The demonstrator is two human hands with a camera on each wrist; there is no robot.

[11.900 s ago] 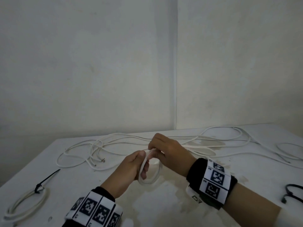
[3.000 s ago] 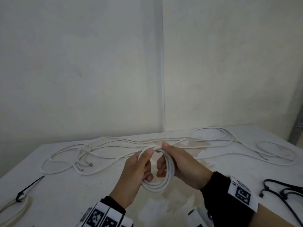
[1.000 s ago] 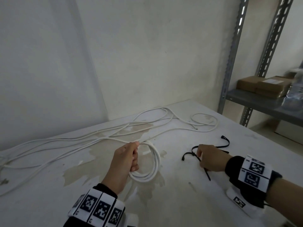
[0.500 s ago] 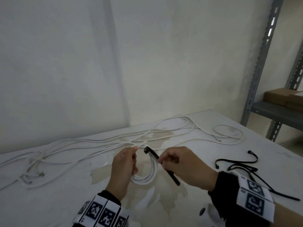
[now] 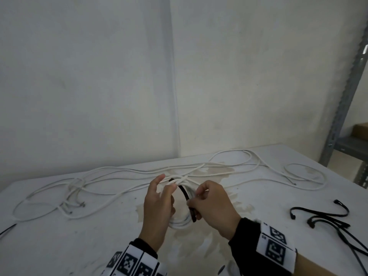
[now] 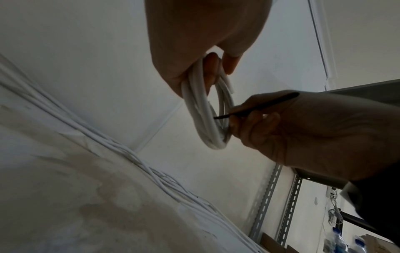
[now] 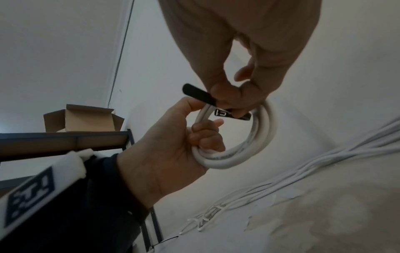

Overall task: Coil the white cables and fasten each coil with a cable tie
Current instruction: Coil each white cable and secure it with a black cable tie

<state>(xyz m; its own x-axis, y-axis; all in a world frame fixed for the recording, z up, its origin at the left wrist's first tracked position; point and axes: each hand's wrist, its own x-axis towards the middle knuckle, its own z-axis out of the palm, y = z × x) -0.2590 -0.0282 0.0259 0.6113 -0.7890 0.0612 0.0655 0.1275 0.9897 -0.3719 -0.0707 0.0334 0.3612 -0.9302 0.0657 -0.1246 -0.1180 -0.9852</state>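
A small white cable coil (image 5: 180,224) hangs upright above the table (image 5: 79,246), gripped by my left hand (image 5: 167,189), whose fingers curl through its loop. The left wrist view shows the coil (image 6: 205,111) under that hand (image 6: 207,68). My right hand (image 5: 199,196) pinches a black cable tie (image 5: 184,193) that lies against the coil's upper right side. In the right wrist view the tie (image 7: 199,94) crosses the coil (image 7: 249,150) near the right hand (image 7: 225,99), and its head sits inside the loop. Whether the tie wraps round the strands is unclear.
Several loose white cables (image 5: 119,176) sprawl across the back of the table. More black cable ties (image 5: 318,216) lie at the right. A metal rack (image 5: 338,116) stands beyond the table's right end, and an open cardboard box (image 7: 82,119) sits on a shelf.
My right hand picked a black tie from the pile at the right and brought it to the coil, where it now lies against the strands. My left hand kept hold of the coil.
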